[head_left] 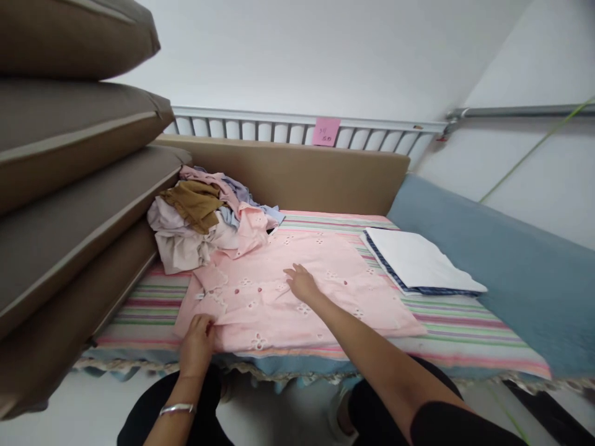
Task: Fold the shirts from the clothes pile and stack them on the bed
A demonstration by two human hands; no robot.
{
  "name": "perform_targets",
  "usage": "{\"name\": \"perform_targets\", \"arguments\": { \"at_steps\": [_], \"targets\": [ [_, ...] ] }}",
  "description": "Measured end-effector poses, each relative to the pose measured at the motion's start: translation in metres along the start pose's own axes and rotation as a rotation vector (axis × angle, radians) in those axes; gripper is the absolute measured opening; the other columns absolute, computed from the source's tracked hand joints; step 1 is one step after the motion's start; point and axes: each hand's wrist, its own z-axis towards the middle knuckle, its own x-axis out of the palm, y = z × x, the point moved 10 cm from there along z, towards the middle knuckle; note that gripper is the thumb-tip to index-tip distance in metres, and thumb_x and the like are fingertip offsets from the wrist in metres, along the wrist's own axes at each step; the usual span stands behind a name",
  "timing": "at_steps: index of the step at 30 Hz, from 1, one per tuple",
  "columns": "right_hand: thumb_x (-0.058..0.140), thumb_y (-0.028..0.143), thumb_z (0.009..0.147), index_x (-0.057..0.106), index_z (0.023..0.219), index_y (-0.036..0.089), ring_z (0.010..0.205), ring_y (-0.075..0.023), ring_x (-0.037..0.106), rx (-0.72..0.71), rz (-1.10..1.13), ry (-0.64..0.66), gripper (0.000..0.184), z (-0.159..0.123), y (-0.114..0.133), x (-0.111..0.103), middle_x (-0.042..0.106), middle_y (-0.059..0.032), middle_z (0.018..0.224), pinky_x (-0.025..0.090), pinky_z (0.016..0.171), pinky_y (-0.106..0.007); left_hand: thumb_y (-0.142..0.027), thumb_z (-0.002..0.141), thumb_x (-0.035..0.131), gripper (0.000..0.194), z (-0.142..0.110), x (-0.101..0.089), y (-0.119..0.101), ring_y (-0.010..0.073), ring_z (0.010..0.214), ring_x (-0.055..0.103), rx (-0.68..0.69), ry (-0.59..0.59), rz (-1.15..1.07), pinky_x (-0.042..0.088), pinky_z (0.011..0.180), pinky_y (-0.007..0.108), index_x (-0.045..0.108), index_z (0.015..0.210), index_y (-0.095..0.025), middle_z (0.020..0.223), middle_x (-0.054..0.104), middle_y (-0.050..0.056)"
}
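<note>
A pink shirt with cut-out flower embroidery and dark pink buttons lies spread out, its collar toward the left. My left hand, with a silver bangle on the wrist, has its fingers curled on the fabric at the near shoulder; the fingertips are partly hidden. My right hand rests on the middle of the shirt with its fingers apart. One far pink sleeve reaches up against the clothes pile.
A heap of crumpled clothes sits at the left, beside tall stacked brown cushions. To the right are flat folded white and navy garments on the striped sheet. A brown padded board and white railing stand behind.
</note>
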Motion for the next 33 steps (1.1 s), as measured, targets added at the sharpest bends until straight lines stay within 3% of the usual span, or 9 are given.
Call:
{"name": "perform_targets", "arguments": {
  "at_steps": [6, 14, 17, 19, 21, 24, 26, 29, 33],
  "targets": [
    [0.055, 0.017, 0.078, 0.068, 0.087, 0.022, 0.136, -0.0229, 0.024, -0.134, -0.108, 0.101, 0.016, 0.02, 0.02, 0.016, 0.042, -0.0046, 0.142, 0.019, 0.108, -0.04, -0.022, 0.08, 0.04, 0.013, -0.009, 0.0, 0.003, 0.0185, 0.084, 0.059, -0.04, 0.028, -0.109, 0.045, 0.078, 0.03, 0.05, 0.088, -0.023, 0.09, 0.061, 0.004],
    [0.047, 0.016, 0.082, 0.065, 0.084, 0.019, 0.125, -0.0224, 0.039, -0.011, -0.18, 0.012, 0.018, 0.027, -0.008, 0.007, 0.059, -0.0089, 0.121, 0.022, 0.104, -0.041, -0.017, 0.079, 0.04, 0.011, -0.009, -0.005, 0.001, 0.019, 0.088, 0.057, 0.017, 0.021, -0.156, 0.045, 0.083, 0.031, 0.049, 0.082, -0.023, 0.086, 0.058, 0.005],
    [0.046, 0.015, 0.084, 0.065, 0.092, 0.017, 0.126, -0.0263, 0.037, 0.026, -0.192, -0.033, 0.021, 0.02, -0.006, 0.003, 0.053, -0.0128, 0.128, 0.022, 0.104, -0.044, -0.018, 0.082, 0.038, 0.012, -0.002, -0.005, -0.001, 0.0193, 0.091, 0.056, 0.026, -0.001, -0.145, 0.045, 0.085, 0.032, 0.05, 0.085, -0.022, 0.09, 0.057, 0.006],
    [0.046, 0.017, 0.085, 0.063, 0.103, 0.016, 0.129, -0.0277, 0.032, -0.026, -0.182, -0.105, 0.025, 0.009, 0.011, -0.004, 0.044, -0.0141, 0.138, 0.02, 0.105, -0.044, -0.02, 0.084, 0.039, 0.014, -0.003, -0.013, -0.003, 0.0191, 0.092, 0.056, 0.032, -0.071, -0.147, 0.045, 0.085, 0.032, 0.051, 0.09, -0.02, 0.094, 0.056, 0.007],
    [0.046, 0.02, 0.087, 0.061, 0.109, 0.017, 0.126, -0.0257, 0.036, -0.187, -0.135, -0.147, 0.027, -0.011, 0.044, -0.005, 0.046, -0.0127, 0.135, 0.023, 0.105, -0.041, -0.022, 0.085, 0.04, 0.014, -0.009, -0.023, -0.006, 0.0182, 0.088, 0.056, 0.056, -0.139, -0.148, 0.047, 0.082, 0.031, 0.051, 0.093, -0.019, 0.093, 0.057, 0.007],
    [0.045, 0.025, 0.089, 0.06, 0.108, 0.02, 0.111, -0.0215, 0.048, -0.496, -0.043, -0.044, 0.025, -0.053, 0.103, 0.017, 0.059, -0.0088, 0.118, 0.034, 0.097, -0.036, -0.021, 0.087, 0.04, 0.015, -0.029, -0.023, -0.025, 0.0172, 0.084, 0.057, 0.193, -0.124, -0.128, 0.049, 0.079, 0.032, 0.054, 0.092, -0.019, 0.087, 0.06, 0.006],
    [0.049, 0.026, 0.088, 0.057, 0.113, 0.02, 0.107, -0.021, 0.05, -0.602, -0.034, 0.037, 0.027, -0.077, 0.129, 0.036, 0.06, -0.0076, 0.114, 0.037, 0.092, -0.035, -0.021, 0.088, 0.039, 0.019, -0.046, -0.012, -0.042, 0.0176, 0.089, 0.059, 0.32, -0.068, -0.081, 0.05, 0.083, 0.034, 0.057, 0.096, -0.019, 0.092, 0.063, 0.006],
    [0.055, 0.025, 0.085, 0.055, 0.116, 0.02, 0.105, -0.0217, 0.049, -0.582, -0.097, 0.068, 0.032, -0.085, 0.141, 0.056, 0.06, -0.0075, 0.113, 0.039, 0.088, -0.034, -0.025, 0.088, 0.042, 0.026, -0.064, 0.009, -0.056, 0.0213, 0.106, 0.057, 0.426, -0.036, 0.056, 0.048, 0.092, 0.04, 0.056, 0.11, -0.018, 0.11, 0.064, 0.009],
    [0.051, 0.022, 0.087, 0.062, 0.099, 0.02, 0.096, -0.0197, 0.052, -0.51, -0.177, 0.082, 0.016, -0.072, 0.136, 0.066, 0.063, -0.0066, 0.099, 0.039, 0.082, -0.031, -0.034, 0.088, 0.043, 0.039, -0.063, 0.024, -0.05, 0.0267, 0.125, 0.045, 0.392, -0.033, 0.227, 0.041, 0.101, 0.047, 0.051, 0.123, -0.017, 0.13, 0.055, 0.011]
  ]
}}
